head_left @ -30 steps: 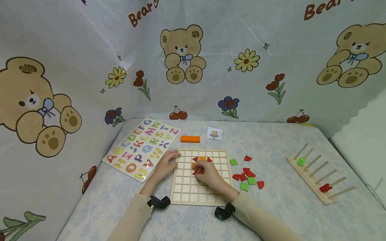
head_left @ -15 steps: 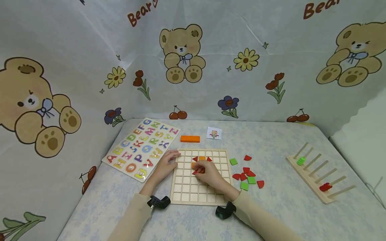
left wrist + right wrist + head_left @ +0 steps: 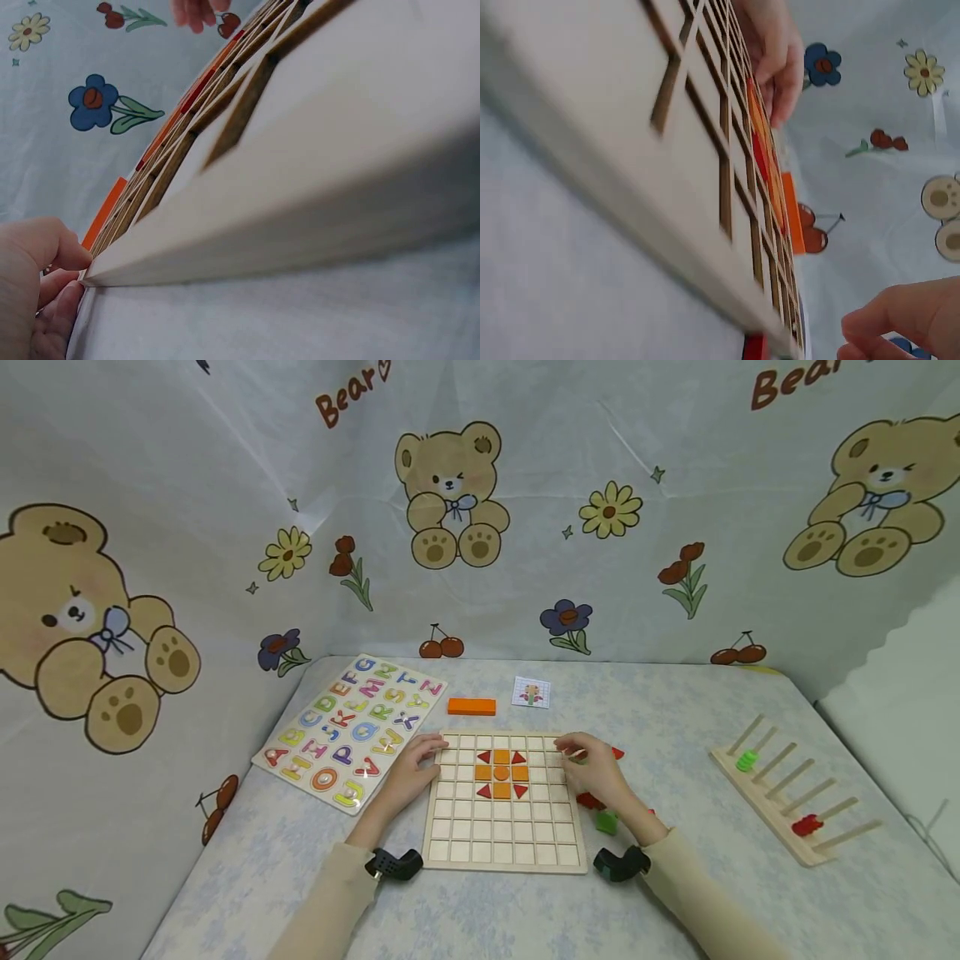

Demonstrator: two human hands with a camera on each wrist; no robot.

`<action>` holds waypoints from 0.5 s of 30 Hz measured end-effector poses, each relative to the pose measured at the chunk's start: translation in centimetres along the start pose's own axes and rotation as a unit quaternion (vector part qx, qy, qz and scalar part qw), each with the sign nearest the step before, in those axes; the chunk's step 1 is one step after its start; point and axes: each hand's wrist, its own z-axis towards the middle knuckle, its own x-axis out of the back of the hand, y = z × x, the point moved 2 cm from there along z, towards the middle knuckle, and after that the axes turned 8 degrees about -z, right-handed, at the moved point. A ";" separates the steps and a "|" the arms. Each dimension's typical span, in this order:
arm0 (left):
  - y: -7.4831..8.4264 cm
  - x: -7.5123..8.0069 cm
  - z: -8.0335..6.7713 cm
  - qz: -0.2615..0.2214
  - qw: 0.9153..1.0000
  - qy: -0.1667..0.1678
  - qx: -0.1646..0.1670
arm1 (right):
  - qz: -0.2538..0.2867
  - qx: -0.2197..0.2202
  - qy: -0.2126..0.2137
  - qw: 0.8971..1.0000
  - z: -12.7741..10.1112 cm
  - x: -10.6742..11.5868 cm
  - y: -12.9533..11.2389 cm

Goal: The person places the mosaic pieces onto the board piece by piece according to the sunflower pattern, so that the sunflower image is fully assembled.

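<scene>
A wooden grid board (image 3: 504, 856) lies on the table, with orange squares (image 3: 502, 757), an orange round piece (image 3: 501, 772) and red triangles (image 3: 484, 791) in its cells. My left hand (image 3: 411, 772) holds the board's far left corner; in the left wrist view its fingers (image 3: 71, 255) bend against that corner. My right hand (image 3: 600, 772) hovers by the board's right edge, fingers loosely bent, with no piece visible in them. Under and beside it lie red pieces (image 3: 590, 802) and a green square (image 3: 607, 822), partly hidden by the hand and forearm.
An alphabet puzzle board (image 3: 352, 735) lies at the left. Behind the grid board are an orange block (image 3: 472, 707) and a small pattern card (image 3: 531, 692). A pegged wooden rack (image 3: 780, 814) with green and red rings stands at the right.
My right hand has left the red triangle at the pattern's lower left and moved right to the board's right edge, uncovering the orange and red pieces. The left hand stays put.
</scene>
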 end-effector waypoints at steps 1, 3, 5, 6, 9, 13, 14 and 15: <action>0.0 0.0 0.0 -0.001 1.000 0.000 0.000 | -0.008 -0.009 -0.003 1.000 -0.1 0.4 0.8; 0.0 0.0 0.0 -0.002 1.000 -0.001 0.005 | -0.021 -0.027 -0.021 0.999 -0.3 0.9 2.3; 0.0 0.0 -0.1 -0.002 1.000 -0.002 0.006 | -0.029 -0.040 -0.040 0.998 -0.4 1.1 3.5; 0.0 0.0 -0.1 -0.001 1.000 -0.001 0.007 | -0.031 -0.042 -0.047 0.998 -0.5 1.1 3.9; 0.1 0.1 -0.1 0.001 1.000 -0.001 0.008 | -0.031 -0.042 -0.052 0.997 -0.4 1.1 4.6; 0.3 0.0 -0.1 0.004 1.000 0.001 0.012 | -0.026 -0.045 -0.041 0.998 -0.3 1.2 4.6; 0.3 0.0 -0.1 0.005 1.000 0.001 0.014 | -0.025 -0.046 -0.036 0.998 -0.3 1.3 4.5; 0.3 -0.1 0.0 0.006 1.000 0.000 0.014 | -0.025 -0.048 -0.031 0.998 -0.4 1.4 4.3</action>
